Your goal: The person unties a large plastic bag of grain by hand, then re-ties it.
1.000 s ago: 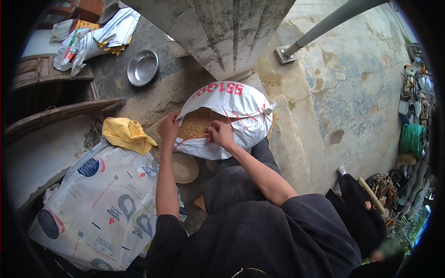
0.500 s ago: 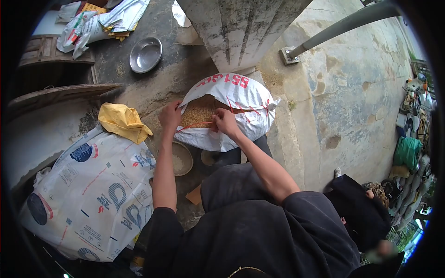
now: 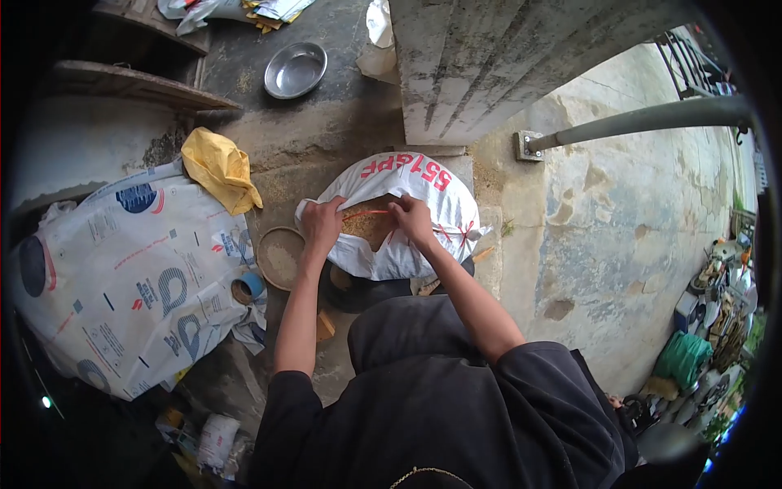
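A white sack [image 3: 407, 175] with red lettering lies in front of me, its side slit open over brown grain [image 3: 368, 228]. My left hand [image 3: 323, 220] is closed on the sack's edge at the left end of the opening. At the upper right of the opening, my right hand [image 3: 411, 217] pinches a red string [image 3: 366, 213], which runs across the gap toward my left hand. More red string ties the sack's gathered right end.
A round shallow basket [image 3: 281, 257] sits left of the sack. Beyond are a yellow bag [image 3: 218, 169], a printed plastic sheet [image 3: 138, 277] and a metal basin [image 3: 296, 71]. A concrete pillar [image 3: 481, 65] rises behind the sack; a metal pole [image 3: 635, 122] stands at right.
The view has shifted. My hands have come closer together, my right hand has moved to the opening's upper edge, and the red string is now drawn across the gap.
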Available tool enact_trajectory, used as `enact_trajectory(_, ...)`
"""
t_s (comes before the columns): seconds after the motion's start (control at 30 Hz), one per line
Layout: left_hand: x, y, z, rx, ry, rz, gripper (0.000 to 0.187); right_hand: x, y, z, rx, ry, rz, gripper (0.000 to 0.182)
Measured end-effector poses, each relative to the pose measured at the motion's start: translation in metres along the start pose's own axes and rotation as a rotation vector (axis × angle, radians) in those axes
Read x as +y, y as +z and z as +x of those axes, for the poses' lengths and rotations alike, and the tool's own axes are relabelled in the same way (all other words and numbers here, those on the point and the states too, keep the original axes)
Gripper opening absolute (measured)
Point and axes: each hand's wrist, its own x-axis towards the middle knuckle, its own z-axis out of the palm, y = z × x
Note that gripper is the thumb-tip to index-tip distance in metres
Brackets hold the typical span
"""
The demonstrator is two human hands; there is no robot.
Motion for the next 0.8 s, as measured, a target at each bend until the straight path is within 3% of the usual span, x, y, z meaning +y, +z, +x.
enact_trajectory(0.07,0.013,0.003,-0.014,0.049,-0.033,-0.065,0.025,-0.012,-0.021,-0.02,-0.19,0.032,0.077,0.021)
enact_trajectory(0.1,0.02,0.005,-0.021,0.056,-0.067,-0.064,0.025,-0.012,-0.035,-0.02,-0.237,-0.024,-0.095,0.024)
enact_trajectory(0.13,0.027,0.008,-0.025,0.061,-0.128,-0.029,0.024,-0.012,-0.045,-0.019,-0.291,0.061,0.046,0.024)
enact_trajectory(0.2,0.037,0.014,-0.032,0.07,-0.2,0.009,0.022,-0.017,-0.06,-0.008,-0.244,0.116,0.086,0.025)
enact_trajectory(0.3,0.055,0.022,-0.032,0.132,-0.489,-0.095,0.022,-0.022,-0.07,0.017,-0.078,-0.03,-0.115,0.031)
enact_trajectory(0.37,0.063,0.033,-0.028,0.204,-0.527,-0.099,0.024,-0.013,-0.063,0.048,-0.061,-0.092,-0.149,0.033)
enact_trajectory(0.43,0.071,0.039,-0.019,0.252,-0.589,-0.105,0.026,-0.013,-0.053,0.075,-0.067,-0.338,-0.2,0.038)
enact_trajectory(0.47,0.073,0.038,-0.018,0.27,-0.601,-0.108,0.026,-0.017,-0.05,0.084,-0.08,-0.354,-0.207,0.038)
enact_trajectory(0.53,0.074,0.039,-0.009,0.296,-0.521,-0.088,0.026,-0.034,-0.047,0.103,-0.29,-0.194,-0.081,0.039)
enact_trajectory(0.67,0.077,0.04,0.009,0.408,-0.578,-0.12,0.024,-0.046,-0.044,0.132,-0.392,-0.118,-0.105,0.033)
enact_trajectory(0.73,0.108,0.026,0.025,0.917,-0.533,0.158,0.019,-0.046,-0.044,0.142,-0.468,-0.109,-0.145,0.027)
enact_trajectory(0.8,0.134,0.023,0.029,0.894,-0.675,0.092,0.013,-0.053,-0.046,0.137,-0.465,-0.049,-0.027,0.023)
